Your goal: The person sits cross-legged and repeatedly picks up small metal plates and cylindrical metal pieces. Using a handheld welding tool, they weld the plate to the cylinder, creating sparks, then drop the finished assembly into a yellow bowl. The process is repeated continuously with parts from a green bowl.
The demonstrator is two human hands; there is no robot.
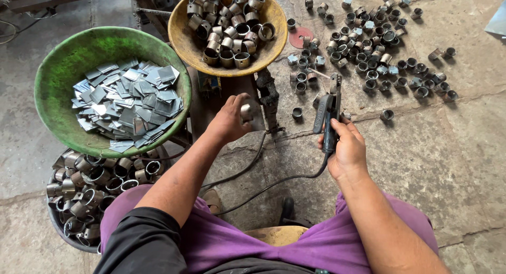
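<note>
A short metal ring (246, 112) is pinched in the fingers of the left hand (230, 118), held just above a small dark work plate (252, 89) in front of the knees. The right hand (345, 147) is closed around the black handle of a welding electrode holder (328, 116); its head is pointed away from the body, with a thin rod (318, 72) seen at the tip. A black cable (274, 184) is run from the handle back between the legs.

Open room is narrow on the left side. The rim of a green basin (52, 89), filled with flat grey metal squares (126, 103), is set close beside the left forearm. Below it, a dark tub (58, 229) of metal rings (89, 182) is pressed near the left thigh. Straight ahead, a yellow-brown bowl (184, 45) heaped with more rings is overhanging the far edge of the plate.

To the right, the stone floor (448, 147) is more open near the right hand. Farther out, many finished capped rings (369, 58) are scattered, with one lone ring (387, 115) lying near the holder. A reddish disc (300, 37) is seen among them. Purple trousers (253, 242) are seen at the lower edge.
</note>
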